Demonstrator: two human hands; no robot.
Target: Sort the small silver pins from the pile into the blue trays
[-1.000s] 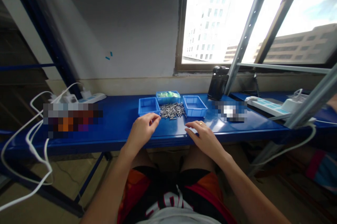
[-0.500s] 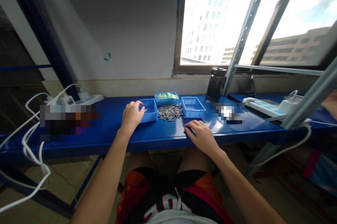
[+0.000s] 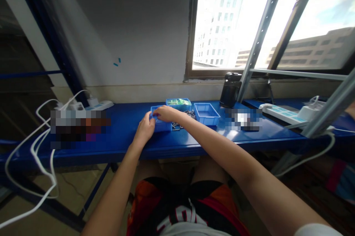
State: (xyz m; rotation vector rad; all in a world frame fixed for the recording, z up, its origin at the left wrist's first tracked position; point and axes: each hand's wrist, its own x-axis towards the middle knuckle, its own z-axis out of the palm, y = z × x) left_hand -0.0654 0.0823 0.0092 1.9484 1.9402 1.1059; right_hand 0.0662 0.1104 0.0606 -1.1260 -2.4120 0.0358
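Note:
My left hand (image 3: 145,126) is at the left side of the left blue bin (image 3: 163,127), its fingers curled at the rim; what they grip is hidden. My right hand (image 3: 164,113) reaches across over the same bin, its fingers bent down and pinched close to my left fingertips. A small shiny metal piece (image 3: 156,120), like a screw, shows beneath the right fingertips. Between the bins, a pile of metal screws (image 3: 176,126) lies on the blue table (image 3: 188,138), partly covered by my right hand and forearm.
A right blue bin (image 3: 206,114) stands beside the screws, and a back blue bin (image 3: 179,102) holds green-and-clear plastic packaging. Farther right are a black bottle (image 3: 230,90) and a power strip (image 3: 283,113). White cables (image 3: 41,171) hang over the table's left end.
My right hand has left the table's front edge and moved left over the left bin, meeting my left hand. My left hand stays by that bin. The view has shifted slightly.

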